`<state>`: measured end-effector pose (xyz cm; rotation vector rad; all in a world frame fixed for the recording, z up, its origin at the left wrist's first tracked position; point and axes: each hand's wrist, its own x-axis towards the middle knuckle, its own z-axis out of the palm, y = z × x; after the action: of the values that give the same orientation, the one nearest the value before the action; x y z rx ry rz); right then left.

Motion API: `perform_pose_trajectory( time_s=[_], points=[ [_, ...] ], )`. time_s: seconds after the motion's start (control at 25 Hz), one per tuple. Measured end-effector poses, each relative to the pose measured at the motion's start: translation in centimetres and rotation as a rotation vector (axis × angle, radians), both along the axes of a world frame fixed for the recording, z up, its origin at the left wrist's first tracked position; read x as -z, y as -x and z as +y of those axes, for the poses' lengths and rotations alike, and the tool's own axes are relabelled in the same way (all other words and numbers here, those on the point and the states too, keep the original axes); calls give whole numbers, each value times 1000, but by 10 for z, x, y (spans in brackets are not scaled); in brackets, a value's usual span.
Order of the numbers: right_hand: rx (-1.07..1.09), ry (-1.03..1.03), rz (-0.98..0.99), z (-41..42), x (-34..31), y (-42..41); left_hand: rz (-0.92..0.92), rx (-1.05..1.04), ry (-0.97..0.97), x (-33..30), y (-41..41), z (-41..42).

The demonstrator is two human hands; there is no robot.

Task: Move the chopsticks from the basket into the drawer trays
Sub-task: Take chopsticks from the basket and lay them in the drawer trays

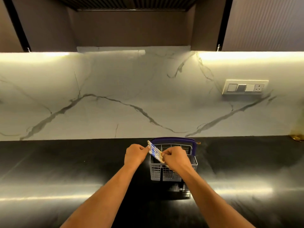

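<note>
Blue-and-white patterned chopsticks (154, 150) slant as a bundle out of the grey basket (172, 168), the left hand (134, 154) pinching their upper ends and the right hand (176, 159) curled round them lower down, probably to keep the set together as it lifts clear. Around them, the basket stands on a glossy black tabletop (65, 170) against a veined marble backsplash (131, 96) lit from under dark cabinets, with a switch plate (245, 87) to the right; no drawer is in view.

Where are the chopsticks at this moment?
In the head view, the chopsticks are low and centre, a tilted bundle held between the left hand and right hand, over the left part of the grey cutlery basket on the black counter.
</note>
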<state>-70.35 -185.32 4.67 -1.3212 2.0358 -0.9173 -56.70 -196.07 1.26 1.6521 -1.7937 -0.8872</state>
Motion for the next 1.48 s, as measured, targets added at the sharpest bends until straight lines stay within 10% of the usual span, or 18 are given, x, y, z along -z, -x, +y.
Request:
perform_pose_trajectory(
  time_s=[0.48, 0.84, 1.16, 1.48],
  points=[
    [116, 21, -128, 4, 34, 32, -313, 84, -27, -23, 24, -35],
    [-102, 370, -177, -2, -23, 21, -405, 405, 384, -201, -6, 5],
    [-356, 430, -551, 40, -89, 7, -274, 554, 504, -287, -33, 62],
    [-285, 347, -898, 87, -83, 4, 489, 599, 389, -200, -9, 99]
  ],
)
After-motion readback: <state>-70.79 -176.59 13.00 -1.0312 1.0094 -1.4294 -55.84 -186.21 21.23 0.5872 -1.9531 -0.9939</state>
